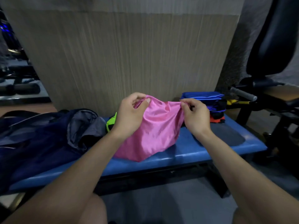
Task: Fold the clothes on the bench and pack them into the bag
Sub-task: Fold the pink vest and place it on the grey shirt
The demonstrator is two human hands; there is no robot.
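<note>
My two forearms reach forward over the blue padded surface (194,152), which runs left to right in front of me. Between my hands hangs one pink satin garment (153,130), lifted by its top edge so that its lower end drapes down and touches the surface near the front edge. My left hand (129,115) grips the garment's upper left corner, fingers curled round a bunch of cloth with the thumb pressed on top. My right hand (196,117) pinches the upper right corner between thumb and forefinger, the other fingers loosely curled.

To the left, one dark navy bag (35,136) lies on the surface with its mouth open, showing a grey lining (82,125). Just beside the bag, behind my left wrist, one neon green item (111,122) peeks out.

Farther right, near the wall, stands one pile of folded clothes (212,105): shiny blue cloth on top, something dark beneath, an orange-red piece at the bottom. I cannot count the pieces exactly. Behind everything rises one wood-grain panel (129,54).
</note>
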